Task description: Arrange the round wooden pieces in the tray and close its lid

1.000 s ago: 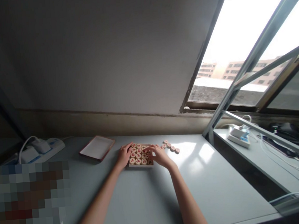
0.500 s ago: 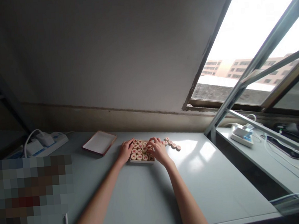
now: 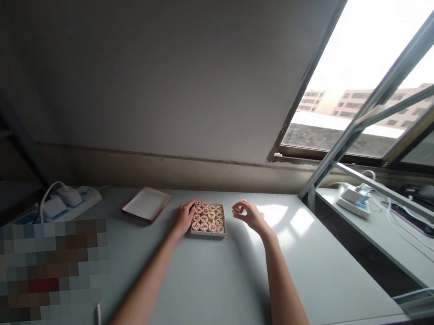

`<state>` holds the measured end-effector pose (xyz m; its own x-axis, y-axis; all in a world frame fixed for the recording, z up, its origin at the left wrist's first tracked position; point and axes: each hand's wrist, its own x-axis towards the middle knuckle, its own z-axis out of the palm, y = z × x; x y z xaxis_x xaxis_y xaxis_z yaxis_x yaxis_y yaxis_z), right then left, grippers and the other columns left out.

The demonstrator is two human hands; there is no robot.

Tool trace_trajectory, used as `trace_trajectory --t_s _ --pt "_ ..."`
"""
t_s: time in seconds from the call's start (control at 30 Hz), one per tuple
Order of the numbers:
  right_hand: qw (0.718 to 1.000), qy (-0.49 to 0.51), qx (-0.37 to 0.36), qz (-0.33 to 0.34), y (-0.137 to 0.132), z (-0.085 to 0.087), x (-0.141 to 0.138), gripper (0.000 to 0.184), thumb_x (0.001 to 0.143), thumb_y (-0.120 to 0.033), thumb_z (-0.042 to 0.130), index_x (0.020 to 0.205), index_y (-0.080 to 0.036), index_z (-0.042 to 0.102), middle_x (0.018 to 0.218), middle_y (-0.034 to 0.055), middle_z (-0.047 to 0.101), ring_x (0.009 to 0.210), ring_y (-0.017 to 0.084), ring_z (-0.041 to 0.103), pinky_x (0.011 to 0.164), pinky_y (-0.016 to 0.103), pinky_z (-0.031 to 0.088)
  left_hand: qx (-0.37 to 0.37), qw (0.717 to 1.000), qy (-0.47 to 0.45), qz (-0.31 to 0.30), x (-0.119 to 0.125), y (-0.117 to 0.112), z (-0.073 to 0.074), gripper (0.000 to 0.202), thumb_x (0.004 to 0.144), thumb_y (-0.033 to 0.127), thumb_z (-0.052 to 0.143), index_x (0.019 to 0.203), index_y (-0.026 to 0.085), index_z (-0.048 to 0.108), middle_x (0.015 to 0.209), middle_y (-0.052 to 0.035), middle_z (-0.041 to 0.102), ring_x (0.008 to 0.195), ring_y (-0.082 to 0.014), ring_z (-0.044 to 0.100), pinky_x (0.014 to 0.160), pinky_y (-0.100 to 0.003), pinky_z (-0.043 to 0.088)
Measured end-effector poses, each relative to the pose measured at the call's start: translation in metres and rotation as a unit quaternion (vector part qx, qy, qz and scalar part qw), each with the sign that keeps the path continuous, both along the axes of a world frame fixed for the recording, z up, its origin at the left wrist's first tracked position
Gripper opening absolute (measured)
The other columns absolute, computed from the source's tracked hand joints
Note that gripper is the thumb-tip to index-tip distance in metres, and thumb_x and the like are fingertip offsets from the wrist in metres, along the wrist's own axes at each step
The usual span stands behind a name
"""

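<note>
We've a box [image 3: 208,234] of round pcs [image 3: 205,218] on the table [image 3: 204,283], nearer back edge than front, long axis unclear. Our L hand [image 3: 185,217] is nearer, fingers laid out unclenched, touching box's L edge; R hand [image 3: 249,214] is apart, box to its L, fingertips curled pinch-like, can't tell if holding anything.

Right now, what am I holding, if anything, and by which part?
Your left hand is at the left side of the open box of xiangqi pieces; whether it grips there is unclear. Whether your right hand holds a piece can't be told.
</note>
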<state>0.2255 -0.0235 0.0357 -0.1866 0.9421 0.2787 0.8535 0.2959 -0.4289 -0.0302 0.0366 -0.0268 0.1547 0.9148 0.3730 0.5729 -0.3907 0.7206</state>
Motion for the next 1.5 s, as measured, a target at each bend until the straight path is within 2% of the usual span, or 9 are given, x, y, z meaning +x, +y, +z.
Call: trace_trajectory --t_s 0.17,0.37,0.57,0.83,0.93,1.1,1.27,1.4,1.5 --pt "0.985 -0.088 0.075 -0.127 -0.002 0.0 0.009 0.029 0.072 -0.009 0.049 0.097 -0.022 0.058 0.102 0.0067 0.049 0.091 0.02 0.049 0.074 0.032 0.039 -0.002 1.0 -0.004 0.001 0.0 -0.001 0.002 0.035 0.081 0.019 0.04 0.112 0.017 0.056 0.111 -0.0063 0.06 0.102 -0.0166 0.051 0.092 -0.033 0.04" --pt "0.995 -0.067 0.025 0.068 -0.001 -0.001 -0.053 0.035 0.075 -0.015 0.055 0.107 -0.028 0.053 0.106 0.0033 0.051 0.098 0.019 0.047 0.08 0.03 0.038 0.011 1.0 -0.01 -0.001 0.0 0.001 -0.006 0.036 0.081 0.019 0.039 0.113 0.015 0.054 0.112 -0.0073 0.059 0.103 -0.0165 0.05 0.093 -0.032 0.039" --pt "0.995 -0.082 0.018 0.052 -0.001 -0.006 -0.076 0.021 0.081 -0.021 0.052 0.101 -0.026 0.057 0.104 0.0032 0.057 0.097 0.018 0.05 0.079 0.03 0.035 0.004 1.0 -0.003 0.007 0.0 0.002 -0.004 0.035 0.081 0.02 0.04 0.112 0.018 0.055 0.111 -0.0061 0.06 0.103 -0.0162 0.051 0.093 -0.032 0.039" --pt "0.998 -0.066 0.015 0.015 -0.014 0.014 -0.027 0.017 0.077 -0.037 0.055 0.087 -0.024 0.06 0.088 0.0019 0.057 0.084 0.017 0.051 0.072 0.028 0.035 0.006 1.0 0.003 0.0 0.0 0.002 -0.003 0.036 0.081 0.02 0.039 0.113 0.016 0.055 0.111 -0.007 0.059 0.102 -0.017 0.052 0.092 -0.032 0.041" --pt "0.991 -0.126 0.015 -0.042 -0.025 0.017 0.01 0.016 0.076 -0.032 0.054 0.089 -0.025 0.058 0.09 0.0026 0.054 0.084 0.018 0.05 0.071 0.029 0.035 0.011 1.0 0.003 0.001 0.0 0.003 -0.004 0.035 0.081 0.019 0.039 0.112 0.018 0.056 0.109 -0.0059 0.06 0.101 -0.0173 0.052 0.092 -0.033 0.041" --pt "0.961 -0.237 0.095 -0.102 -0.032 0.016 0.037 0.042 0.072 -0.014 0.053 0.113 -0.024 0.047 0.109 0.008 0.046 0.097 0.023 0.044 0.077 0.034 0.034 0.01 1.0 -0.003 0.005 0.001 0.004 -0.005 0.036 0.08 0.018 0.039 0.112 0.018 0.055 0.109 -0.0057 0.061 0.101 -0.0168 0.053 0.092 -0.033 0.041" --pt "0.98 -0.173 0.097 -0.004 -0.033 0.017 -0.005 0.035 0.078 -0.022 0.055 0.112 -0.025 0.047 0.11 0.0063 0.047 0.098 0.021 0.045 0.082 0.034 0.034 0.01 1.0 -0.001 0.003 0.001 0.003 -0.003 0.035 0.08 0.018 0.039 0.112 0.016 0.056 0.109 -0.0066 0.061 0.101 -0.0172 0.052 0.092 -0.033 0.041" --pt "0.982 -0.14 0.028 0.12 -0.033 0.015 -0.05 0.026 0.082 -0.026 0.052 0.108 -0.027 0.053 0.104 0.0031 0.054 0.096 0.018 0.048 0.08 0.03 0.035 0.007 1.0 -0.004 0.006 0.001 0.001 -0.002 0.035 0.08 0.018 0.04 0.112 0.018 0.056 0.111 -0.0056 0.06 0.103 -0.0173 0.052 0.093 -0.034 0.04" --pt "0.977 -0.151 -0.014 0.147 -0.029 0.017 -0.064 0.02 0.083 -0.025 0.051 0.102 -0.026 0.058 0.096 0.0025 0.058 0.09 0.016 0.052 0.077 0.029 0.035 0.001 1.0 -0.006 0.002 0.001 -0.001 -0.001 0.036 0.081 0.018 0.039 0.113 0.017 0.055 0.113 -0.0059 0.058 0.104 -0.0168 0.051 0.094 -0.033 0.039"
